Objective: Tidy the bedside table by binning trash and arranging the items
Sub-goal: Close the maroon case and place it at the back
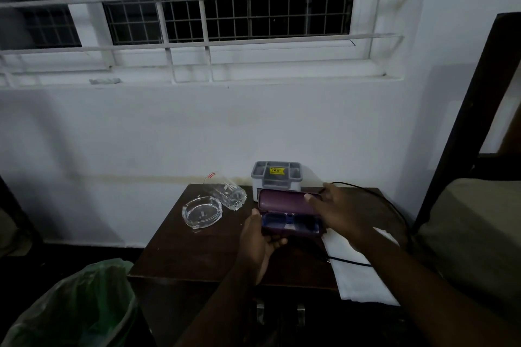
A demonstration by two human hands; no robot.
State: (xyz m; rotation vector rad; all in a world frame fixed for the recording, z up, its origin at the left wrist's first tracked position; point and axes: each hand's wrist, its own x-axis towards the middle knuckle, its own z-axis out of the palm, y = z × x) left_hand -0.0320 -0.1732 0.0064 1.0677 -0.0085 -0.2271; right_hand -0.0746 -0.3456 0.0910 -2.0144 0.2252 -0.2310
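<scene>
Open glasses case lies left-right between left hand and right hand.

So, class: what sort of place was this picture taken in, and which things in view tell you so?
Most likely a bedroom corner: a small dark wooden bedside table under a barred window, with a bed frame and cushion at the right.

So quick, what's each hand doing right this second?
Left hand: grips the base of the open glasses case, sunglasses inside.
Right hand: fingers on the case's raised lid, thumb in front, holding it.
</scene>
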